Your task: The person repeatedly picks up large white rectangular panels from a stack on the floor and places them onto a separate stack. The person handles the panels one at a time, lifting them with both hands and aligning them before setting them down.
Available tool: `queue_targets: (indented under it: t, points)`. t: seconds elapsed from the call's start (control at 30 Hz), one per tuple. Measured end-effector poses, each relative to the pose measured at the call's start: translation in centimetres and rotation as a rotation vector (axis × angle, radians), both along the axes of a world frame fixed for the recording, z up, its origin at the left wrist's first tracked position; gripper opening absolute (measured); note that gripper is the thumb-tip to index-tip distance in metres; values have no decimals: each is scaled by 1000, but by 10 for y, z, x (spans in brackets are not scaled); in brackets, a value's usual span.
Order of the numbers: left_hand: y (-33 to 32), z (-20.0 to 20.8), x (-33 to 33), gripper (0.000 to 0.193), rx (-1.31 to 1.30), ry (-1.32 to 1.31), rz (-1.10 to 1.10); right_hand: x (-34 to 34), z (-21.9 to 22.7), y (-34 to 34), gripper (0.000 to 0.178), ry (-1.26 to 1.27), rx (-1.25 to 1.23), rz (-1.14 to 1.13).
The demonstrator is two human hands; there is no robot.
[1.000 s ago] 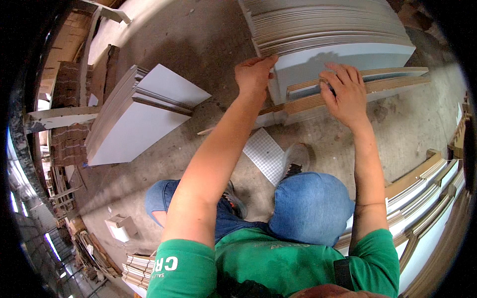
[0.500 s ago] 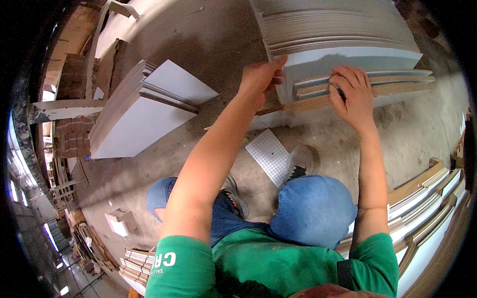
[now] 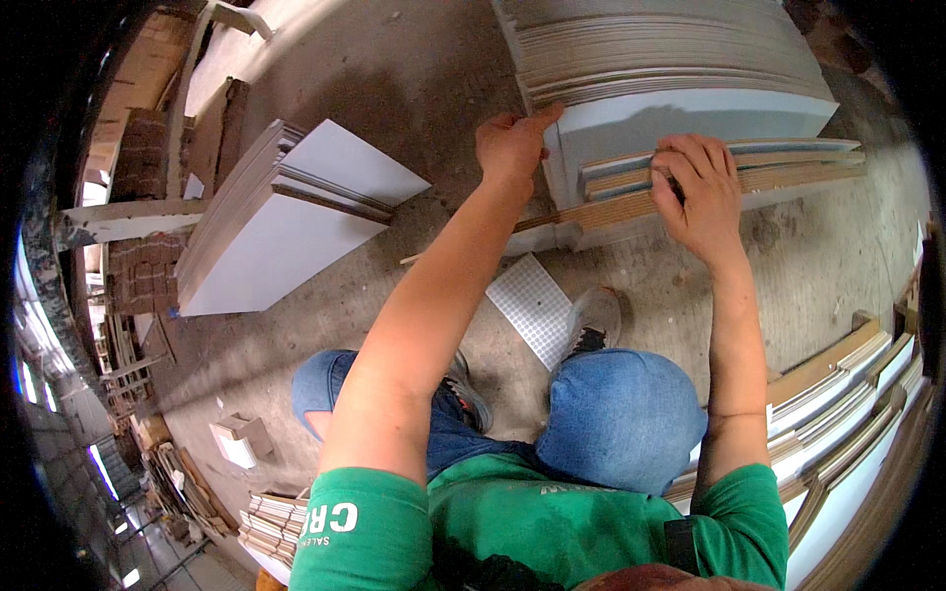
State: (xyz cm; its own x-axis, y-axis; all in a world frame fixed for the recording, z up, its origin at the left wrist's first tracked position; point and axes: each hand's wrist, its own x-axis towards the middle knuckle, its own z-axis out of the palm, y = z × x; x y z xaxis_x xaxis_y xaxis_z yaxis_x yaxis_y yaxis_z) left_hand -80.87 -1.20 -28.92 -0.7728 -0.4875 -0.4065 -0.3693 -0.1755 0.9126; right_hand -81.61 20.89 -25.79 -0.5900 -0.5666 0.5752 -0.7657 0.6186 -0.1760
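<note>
A row of upright white panels (image 3: 690,116) stands ahead of me, the front one showing its broad face. My left hand (image 3: 510,148) is at that front panel's left upper corner, index finger stretched along the edge and the others curled. Part of the grip is hidden. Leaning nearer to me are several narrower boards (image 3: 631,207) with brown edges and some white faces. My right hand (image 3: 698,192) is closed over their top edges, fingers bent over the far side and thumb on the near side.
Another bundle of white panels (image 3: 286,241) leans at the left. A dotted white sheet (image 3: 532,305) lies on the floor by my shoes. More stacked boards (image 3: 838,394) stand at the right, and a small box (image 3: 241,440) sits at the lower left.
My left hand has shifted slightly left, its index finger now straighter along the panel's corner. The right hand stays almost still on the narrower boards.
</note>
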Motion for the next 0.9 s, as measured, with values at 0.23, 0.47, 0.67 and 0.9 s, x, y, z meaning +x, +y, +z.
queue_targets:
  t: [0.23,0.47,0.67,0.9]
  points:
    - [5,3,-1,29,-4,-6,79,1,0,0,11,-4,15,-7]
    - [10,14,0,26,5,-11,93,-1,0,0,11,3,15,-13]
    - [12,6,2,23,-32,41,43,-1,-1,0,11,14,6,-13]
    - [13,-8,1,27,-304,84,153,2,1,2,11,19,3,3]
